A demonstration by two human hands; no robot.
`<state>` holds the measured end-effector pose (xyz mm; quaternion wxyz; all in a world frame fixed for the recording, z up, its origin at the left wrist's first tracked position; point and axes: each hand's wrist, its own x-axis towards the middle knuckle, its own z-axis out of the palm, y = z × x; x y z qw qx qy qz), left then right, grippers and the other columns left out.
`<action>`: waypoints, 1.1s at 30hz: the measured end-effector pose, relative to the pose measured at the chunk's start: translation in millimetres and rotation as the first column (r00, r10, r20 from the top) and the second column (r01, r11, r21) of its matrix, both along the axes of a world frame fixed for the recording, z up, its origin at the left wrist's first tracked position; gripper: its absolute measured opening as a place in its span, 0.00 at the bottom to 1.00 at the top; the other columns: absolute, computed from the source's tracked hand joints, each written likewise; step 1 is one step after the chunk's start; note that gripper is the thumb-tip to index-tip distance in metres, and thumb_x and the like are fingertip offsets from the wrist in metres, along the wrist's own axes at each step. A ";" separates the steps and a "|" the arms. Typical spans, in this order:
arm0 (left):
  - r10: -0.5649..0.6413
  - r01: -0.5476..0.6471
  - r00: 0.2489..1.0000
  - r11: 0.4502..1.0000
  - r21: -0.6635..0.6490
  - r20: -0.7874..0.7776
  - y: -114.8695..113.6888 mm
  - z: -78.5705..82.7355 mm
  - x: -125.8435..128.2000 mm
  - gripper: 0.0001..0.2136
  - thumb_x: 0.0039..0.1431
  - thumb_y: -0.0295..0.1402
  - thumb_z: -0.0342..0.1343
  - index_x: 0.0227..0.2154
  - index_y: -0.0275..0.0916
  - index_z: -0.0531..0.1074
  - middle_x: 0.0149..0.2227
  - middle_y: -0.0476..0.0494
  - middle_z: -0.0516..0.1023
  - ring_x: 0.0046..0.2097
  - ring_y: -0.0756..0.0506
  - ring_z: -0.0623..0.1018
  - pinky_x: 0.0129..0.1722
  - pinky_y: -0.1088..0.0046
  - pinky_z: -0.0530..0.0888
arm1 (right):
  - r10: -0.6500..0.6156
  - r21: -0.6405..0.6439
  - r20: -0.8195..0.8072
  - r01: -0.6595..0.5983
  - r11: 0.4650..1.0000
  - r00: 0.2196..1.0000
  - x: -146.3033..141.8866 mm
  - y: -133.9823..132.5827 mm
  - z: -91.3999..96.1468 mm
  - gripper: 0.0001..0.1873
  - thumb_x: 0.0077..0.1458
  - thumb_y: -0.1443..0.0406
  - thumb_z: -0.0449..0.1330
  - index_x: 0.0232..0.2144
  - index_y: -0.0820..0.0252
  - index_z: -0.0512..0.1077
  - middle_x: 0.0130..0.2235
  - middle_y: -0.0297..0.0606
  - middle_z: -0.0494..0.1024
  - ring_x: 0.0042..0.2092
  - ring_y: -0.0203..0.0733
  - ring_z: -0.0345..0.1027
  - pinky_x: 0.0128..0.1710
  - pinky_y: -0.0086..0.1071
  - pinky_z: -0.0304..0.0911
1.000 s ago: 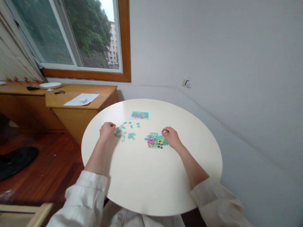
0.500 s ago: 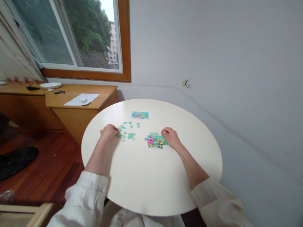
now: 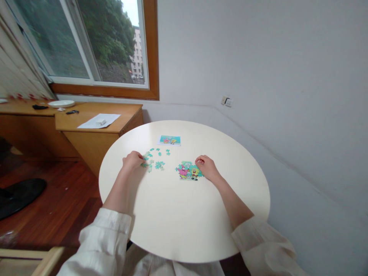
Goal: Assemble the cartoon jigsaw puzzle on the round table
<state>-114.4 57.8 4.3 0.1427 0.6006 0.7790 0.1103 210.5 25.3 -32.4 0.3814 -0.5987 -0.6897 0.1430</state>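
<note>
L hand (image 3: 133, 159) has moved in on loose pcs (image 3: 159, 165), prob picking thru; R hand (image 3: 207, 168) unmoved at part-built puzzle (image 3: 186, 171) (fingers curled, can't tell if either's gripping).

on the table (image 3: 172, 214), loose pieces (image 3: 160, 165) lie left of the joined puzzle (image 3: 186, 171). a card (image 3: 170, 140) lies farther back.

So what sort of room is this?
Perhaps a home or small office: there's a window with a curtain, a wooden desk holding paper, and a round table with a jigsaw.
</note>
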 end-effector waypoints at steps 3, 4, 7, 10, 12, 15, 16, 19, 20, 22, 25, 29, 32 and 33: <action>-0.011 0.011 1.000 1.000 0.009 0.000 -0.1 -0.7 1.0 0.09 0.46 0.34 0.59 0.33 0.41 0.77 0.38 0.42 0.80 0.43 0.39 0.76 0.43 0.65 0.67 | 0.004 -0.008 0.003 -0.004 1.000 1.000 0.3 0.4 -0.3 0.06 0.44 0.70 0.54 0.24 0.59 0.70 0.28 0.33 0.68 0.30 0.36 0.62 0.33 0.30 0.57; -0.013 0.013 1.000 1.000 0.012 0.001 -0.2 -0.9 1.1 0.09 0.46 0.34 0.59 0.33 0.41 0.77 0.38 0.42 0.80 0.43 0.39 0.76 0.43 0.65 0.67 | 0.004 -0.006 0.004 -0.004 1.000 1.000 0.4 0.6 -0.5 0.06 0.44 0.70 0.54 0.24 0.59 0.70 0.28 0.33 0.68 0.30 0.36 0.62 0.33 0.30 0.57; -0.021 0.020 1.000 0.999 0.025 0.005 -0.5 -1.3 0.7 0.08 0.46 0.33 0.59 0.32 0.41 0.76 0.37 0.43 0.80 0.43 0.40 0.76 0.43 0.66 0.67 | 0.008 0.003 0.006 -0.008 1.000 1.000 0.4 1.0 -0.8 0.06 0.43 0.70 0.54 0.24 0.59 0.70 0.27 0.33 0.68 0.30 0.36 0.61 0.32 0.29 0.56; -0.031 0.030 0.999 0.999 0.045 0.017 -0.5 -2.0 1.4 0.08 0.46 0.33 0.59 0.31 0.41 0.76 0.36 0.44 0.80 0.42 0.40 0.76 0.40 0.68 0.68 | 0.013 0.001 -0.002 -0.013 1.000 1.000 0.1 1.1 -1.0 0.06 0.43 0.71 0.54 0.24 0.59 0.70 0.27 0.32 0.68 0.29 0.35 0.61 0.32 0.29 0.57; -0.057 0.051 0.996 0.995 0.084 0.065 -0.5 -2.4 4.2 0.07 0.46 0.33 0.58 0.30 0.39 0.76 0.34 0.44 0.80 0.39 0.42 0.77 0.37 0.70 0.68 | 0.014 -0.005 -0.011 -0.014 1.000 1.000 -0.2 1.0 -1.0 0.06 0.43 0.71 0.54 0.24 0.59 0.70 0.27 0.32 0.68 0.29 0.35 0.61 0.32 0.29 0.57; -0.165 0.135 0.970 0.976 0.170 0.178 -1.8 -1.7 13.3 0.07 0.49 0.34 0.56 0.29 0.37 0.75 0.31 0.44 0.79 0.33 0.46 0.76 0.31 0.74 0.68 | 0.015 -0.010 -0.016 -0.015 1.000 1.000 -0.9 0.7 -0.4 0.06 0.43 0.70 0.54 0.24 0.59 0.70 0.27 0.32 0.68 0.29 0.35 0.61 0.32 0.29 0.57; -0.214 0.177 0.956 0.966 0.186 0.199 -2.8 -0.9 17.3 0.07 0.50 0.34 0.56 0.29 0.36 0.75 0.31 0.45 0.79 0.32 0.47 0.76 0.31 0.74 0.68 | 0.016 -0.011 -0.015 -0.016 1.000 1.000 -1.1 0.6 0.0 0.06 0.43 0.70 0.54 0.24 0.59 0.70 0.26 0.32 0.68 0.29 0.35 0.61 0.32 0.29 0.57; -0.365 0.336 0.917 0.924 0.182 0.160 -8.0 3.1 29.6 0.09 0.49 0.35 0.57 0.30 0.37 0.76 0.32 0.45 0.80 0.33 0.47 0.76 0.33 0.74 0.68 | 0.019 -0.004 -0.013 -0.020 1.000 1.000 -1.9 0.3 1.1 0.05 0.43 0.70 0.54 0.23 0.59 0.70 0.26 0.32 0.68 0.29 0.35 0.61 0.32 0.29 0.57; -0.406 0.382 0.903 0.908 0.173 0.136 -10.1 4.7 33.2 0.09 0.49 0.36 0.57 0.31 0.38 0.77 0.32 0.46 0.80 0.34 0.46 0.76 0.35 0.74 0.68 | 0.023 -0.002 -0.014 -0.023 1.000 1.000 -2.0 0.3 1.4 0.05 0.43 0.70 0.54 0.23 0.59 0.70 0.26 0.32 0.68 0.29 0.35 0.61 0.32 0.29 0.57; -0.451 0.439 0.888 0.889 0.130 0.086 -14.4 7.7 39.2 0.09 0.48 0.34 0.58 0.32 0.40 0.78 0.33 0.47 0.80 0.36 0.45 0.76 0.37 0.74 0.68 | 0.029 0.004 -0.016 -0.029 1.000 0.999 -2.3 0.2 1.7 0.05 0.43 0.70 0.54 0.23 0.59 0.70 0.26 0.32 0.68 0.29 0.35 0.61 0.32 0.29 0.57; -0.481 0.477 0.876 0.874 0.090 0.028 -19.3 10.9 44.8 0.10 0.48 0.32 0.57 0.35 0.41 0.78 0.36 0.46 0.80 0.38 0.45 0.76 0.38 0.74 0.68 | 0.036 -0.001 -0.020 -0.036 0.999 0.999 -2.6 0.1 2.1 0.05 0.43 0.70 0.54 0.23 0.59 0.70 0.26 0.32 0.68 0.29 0.35 0.61 0.32 0.29 0.57; -0.499 0.499 0.866 0.864 0.074 -0.015 -21.6 12.4 48.1 0.10 0.50 0.29 0.56 0.35 0.39 0.78 0.38 0.45 0.80 0.38 0.45 0.76 0.39 0.73 0.68 | 0.034 -0.021 -0.022 -0.034 0.999 0.999 -3.5 -0.8 3.8 0.06 0.43 0.70 0.54 0.24 0.60 0.70 0.26 0.32 0.68 0.29 0.35 0.62 0.32 0.29 0.57; -0.507 0.507 0.862 0.859 0.064 -0.023 -21.9 12.6 48.9 0.09 0.51 0.29 0.55 0.34 0.39 0.78 0.37 0.44 0.80 0.38 0.44 0.76 0.39 0.73 0.68 | 0.041 -0.025 -0.020 -0.042 0.999 0.999 -3.8 -1.6 5.0 0.06 0.43 0.70 0.54 0.24 0.60 0.70 0.27 0.32 0.68 0.30 0.35 0.62 0.33 0.29 0.57; -0.508 0.509 0.861 0.859 0.065 -0.024 -22.0 12.5 48.9 0.09 0.51 0.29 0.55 0.34 0.39 0.78 0.38 0.44 0.80 0.38 0.44 0.76 0.39 0.73 0.68 | 0.045 -0.025 -0.019 -0.045 0.999 0.999 -3.7 -1.6 5.0 0.05 0.43 0.70 0.54 0.24 0.60 0.70 0.27 0.33 0.68 0.30 0.35 0.62 0.33 0.29 0.57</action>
